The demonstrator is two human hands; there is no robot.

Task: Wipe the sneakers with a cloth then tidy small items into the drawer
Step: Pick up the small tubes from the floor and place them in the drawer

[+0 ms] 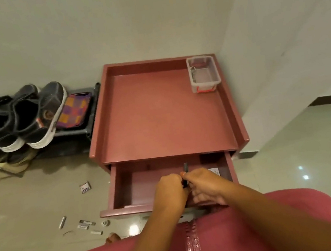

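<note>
Both hands hold one dark pen [186,173] over the open drawer [124,188]: left hand [170,191] fingers curled round its lower end, right hand [206,184] pinching near the top. Sneakers [28,116] sit on the rack w/ the cloth [73,110] beside them. Risk: small items [84,223] on the floor are scattered, some tiny, so one could be overlooked; a pen let go at the drawer front could fall outside.

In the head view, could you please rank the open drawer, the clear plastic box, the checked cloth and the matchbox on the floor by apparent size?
Largest to smallest:
1. open drawer
2. checked cloth
3. clear plastic box, close to the cloth and farther away, so unsure
4. matchbox
</note>
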